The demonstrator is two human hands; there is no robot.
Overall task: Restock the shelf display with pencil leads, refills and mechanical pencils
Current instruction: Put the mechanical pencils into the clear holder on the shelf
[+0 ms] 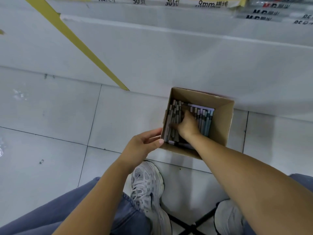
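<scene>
An open cardboard box (221,122) sits on the floor tiles against the shelf base. It holds several mechanical pencils (172,114), brownish ones on the left and grey-blue ones (205,121) on the right. My right hand (188,126) is inside the box, its fingers dug down into the brownish pencils and curled round some of them. My left hand (144,143) rests against the outside of the box's near left corner, fingers fairly straight along the wall and thumb at the rim.
The white shelf base (169,56) rises just behind the box, with a yellow strip (81,43) running diagonally across it. Packaged stock with printed labels (264,12) lies at the top right. My white sneakers (149,189) and a black stool frame (191,224) are below.
</scene>
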